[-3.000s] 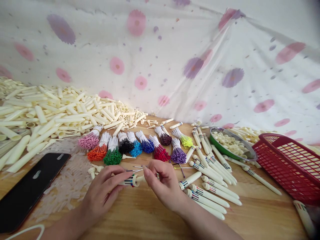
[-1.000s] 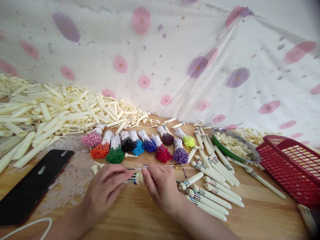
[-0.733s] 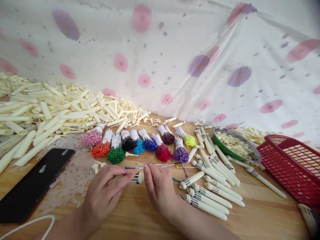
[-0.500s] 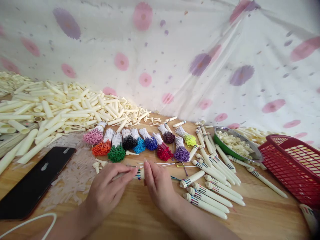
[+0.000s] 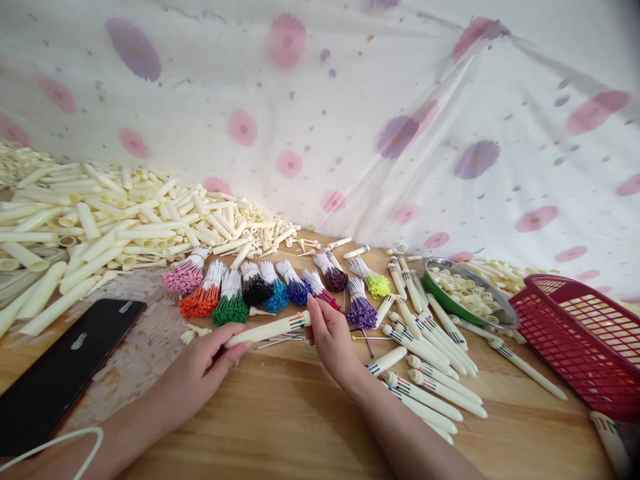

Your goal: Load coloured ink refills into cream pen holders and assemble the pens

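Between my hands, a cream multicolour pen [image 5: 273, 329] is held a little above the wooden table, its slotted end tilted up to the right. My left hand [image 5: 207, 363] grips its plain end between thumb and fingers. At the slotted end, the thumb and fingers of my right hand [image 5: 330, 337] are closed on the pen. Bundles of coloured refills stand just behind, among them green [image 5: 230, 308], blue [image 5: 299, 291] and purple [image 5: 361, 312]. A few loose refills [image 5: 277, 341] lie under the pen. Several similar pens [image 5: 425, 400] lie right of my right hand.
A heap of cream tubes [image 5: 115, 207] fills the back left. Clear plastic pieces [image 5: 125, 353] lie beside a black phone [image 5: 70, 363], with a white cable [image 5: 97, 443] in front. At right are a green-sided bowl [image 5: 440, 293] of small parts and a red basket [image 5: 565, 347].
My left hand has moved down the barrel, leaving more of the pen showing. The pen's right end has risen, and my right hand has shifted up and right. The view has shifted slightly.
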### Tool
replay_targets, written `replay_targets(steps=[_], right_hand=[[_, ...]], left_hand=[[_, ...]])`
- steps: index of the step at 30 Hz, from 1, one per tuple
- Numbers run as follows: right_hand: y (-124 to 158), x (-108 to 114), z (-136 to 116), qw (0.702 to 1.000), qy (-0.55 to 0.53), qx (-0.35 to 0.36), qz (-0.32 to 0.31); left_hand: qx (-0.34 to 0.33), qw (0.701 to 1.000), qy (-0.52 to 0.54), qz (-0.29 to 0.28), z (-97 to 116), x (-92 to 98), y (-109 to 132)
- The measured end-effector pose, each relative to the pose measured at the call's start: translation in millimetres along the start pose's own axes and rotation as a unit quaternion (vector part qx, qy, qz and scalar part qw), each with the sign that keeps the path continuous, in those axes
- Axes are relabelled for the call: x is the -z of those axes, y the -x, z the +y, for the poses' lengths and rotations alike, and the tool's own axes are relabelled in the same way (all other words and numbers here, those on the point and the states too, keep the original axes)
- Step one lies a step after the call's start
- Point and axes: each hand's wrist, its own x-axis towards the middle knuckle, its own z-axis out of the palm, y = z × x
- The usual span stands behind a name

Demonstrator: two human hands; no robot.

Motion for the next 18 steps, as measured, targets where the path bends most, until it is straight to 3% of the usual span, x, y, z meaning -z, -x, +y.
replay_targets(steps=[4,8,10,12,13,16,18], right_hand=[[-1,-2,-10,0.983,-0.093,-0.141,-0.078],[-3,5,-16,0.973,-0.13,-0.17,-0.091],[-6,9,-16,0.966,-0.185,-0.159,-0.087],[-8,11,-15,0.94,-0.284,-0.167,-0.086],[-9,10,-15,0.921,-0.338,-0.176,-0.075],[-6,0,-15,0.874,-0.451,-0.179,-0.025],[-1,-9,-17,0.857,-0.483,-0.171,-0.058]], left_hand=[[-0.124,0.977,-0.147,0.089,-4,-6.0,2],[-0.11,0.974,-0.184,0.072,5,-9.6,2],[-0.038,0.993,-0.113,0.027,14,-13.6,3],[0.066,0.997,0.023,-0.032,22,-20.4,5],[0.115,0.986,0.107,-0.06,26,-24.8,6],[0.227,0.909,0.327,-0.127,29,-39.7,9],[0.254,0.871,0.4,-0.133,28,-47.7,11]])
